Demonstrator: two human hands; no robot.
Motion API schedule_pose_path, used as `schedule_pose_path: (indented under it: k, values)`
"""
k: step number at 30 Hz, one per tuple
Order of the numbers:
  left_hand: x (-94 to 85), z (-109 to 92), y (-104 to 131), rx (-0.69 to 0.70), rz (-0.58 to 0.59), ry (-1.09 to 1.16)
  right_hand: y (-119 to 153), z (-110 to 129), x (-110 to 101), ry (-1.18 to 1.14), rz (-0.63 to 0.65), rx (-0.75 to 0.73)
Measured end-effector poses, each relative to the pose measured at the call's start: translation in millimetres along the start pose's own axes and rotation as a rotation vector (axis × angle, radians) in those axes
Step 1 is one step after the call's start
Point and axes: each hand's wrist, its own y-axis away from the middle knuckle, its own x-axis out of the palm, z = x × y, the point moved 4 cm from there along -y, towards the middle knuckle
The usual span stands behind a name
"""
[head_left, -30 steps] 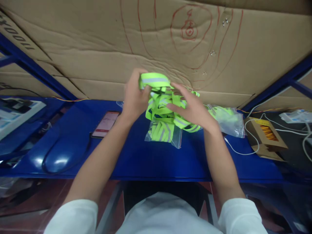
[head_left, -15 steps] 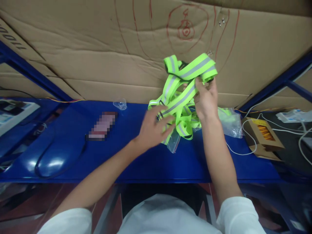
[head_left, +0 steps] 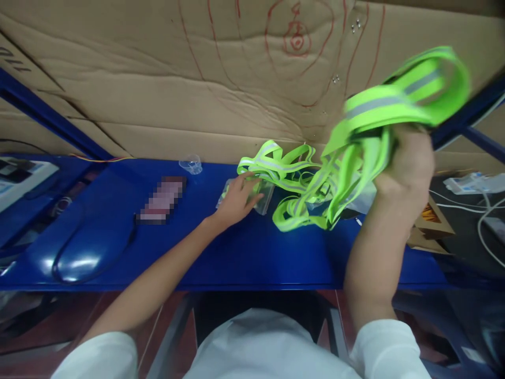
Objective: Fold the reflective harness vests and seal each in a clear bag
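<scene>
A neon-green reflective strap [head_left: 374,105] with a grey stripe is bunched in my right hand [head_left: 410,160], which is closed round it and raised at the right, slightly blurred. Its loops trail down to more green strap [head_left: 276,163] lying tangled on the blue table [head_left: 244,258]. My left hand [head_left: 236,202] rests with fingers apart over a clear plastic bag [head_left: 265,199] beside the left end of the tangle. Something green shows inside the bag; the fingers cover part of it. Whether the left fingers touch the bag or the strap edge, I cannot tell.
A cardboard wall [head_left: 138,95] with red pen rings stands behind the table. A pixelated phone-like object [head_left: 162,200], a clear plastic cup-like piece [head_left: 191,164] and a black cable [head_left: 74,281] lie left. An open cardboard box [head_left: 432,231] and white cables [head_left: 479,210] sit right.
My right hand has lifted the bunched strap up and to the right, stretching its loops out from the pile. My left hand has come off the straps onto the bag, slightly left.
</scene>
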Motion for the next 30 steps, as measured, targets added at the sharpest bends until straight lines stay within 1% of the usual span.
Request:
schedule_pose_path:
  k: [1,2,3,4,5,6,7,8,9,11,12,13,14,15,17,18,19,20,22,24,25,26,27,28,29,30]
  values:
    - [-5.5,-7,-3,0.000,-0.052,0.099,4,0,6,-0.035,0.030,-0.034]
    - [-11.9,-14,-6,-0.005,-0.092,0.221,9,-1,14,-0.042,0.106,-0.063]
    - [-19.3,-22,-11,-0.017,-0.122,0.359,14,-1,24,0.004,0.228,-0.087]
    - [-26.9,-30,-16,-0.037,-0.128,0.511,19,-1,34,0.083,0.381,-0.105]
    - [-34.9,-39,-22,-0.047,-0.115,0.651,25,-1,42,0.165,0.521,-0.129]
    - [-43.2,-47,-29,-0.048,-0.093,0.760,31,-1,48,0.233,0.629,-0.141]
    - [-50.9,-56,-37,-0.043,-0.045,0.834,35,-1,52,0.283,0.697,-0.134]
    - [-58.3,-63,-44,-0.022,0.010,0.870,38,-1,54,0.316,0.732,-0.112]
    - [-64.6,-70,-50,0.007,0.074,0.868,40,-1,54,0.336,0.745,-0.082]
    - [-73.8,-79,-60,0.059,0.202,0.780,42,-1,52,0.363,0.733,-0.049]
    - [-77.5,-79,-64,0.071,0.241,0.725,41,-1,49,0.374,0.722,-0.053]
    - [-81.6,-77,-67,0.074,0.252,0.672,40,0,45,0.388,0.711,-0.068]
    - [-86.7,-72,-69,0.073,0.233,0.621,38,-1,41,0.409,0.700,-0.085]
    - [-93.0,-65,-71,0.071,0.189,0.575,36,-2,35,0.442,0.687,-0.099]
    - [-108.3,-45,-72,0.071,0.082,0.501,29,-6,22,0.536,0.647,-0.106]
    - [-116.3,-35,-71,0.069,0.044,0.482,26,-8,15,0.582,0.618,-0.104]
    - [-123.4,-24,-69,0.063,0.036,0.481,23,-10,9,0.618,0.587,-0.103]
    - [-129.0,-15,-67,0.056,0.064,0.476,20,-12,5,0.641,0.560,-0.105]
    - [-133.9,-5,-61,0.055,0.211,0.447,18,-12,4,0.642,0.529,-0.122]
    - [-132.5,-9,-55,0.069,0.353,0.430,19,-9,13,0.571,0.522,-0.141]
    - [-130.2,-15,-53,0.079,0.384,0.444,20,-7,20,0.498,0.515,-0.136]
    - [-127.4,-24,-53,0.086,0.374,0.474,22,-6,27,0.407,0.506,-0.115]
    - [-124.0,-34,-54,0.090,0.332,0.510,24,-5,35,0.313,0.503,-0.081]
    - [-119.5,-45,-56,0.092,0.285,0.545,27,-4,43,0.230,0.509,-0.043]
    - [-115.7,-54,-60,0.092,0.208,0.586,30,-4,51,0.173,0.523,-0.013]
    - [-110.5,-61,-63,0.089,0.164,0.626,33,-4,58,0.155,0.543,0.002]
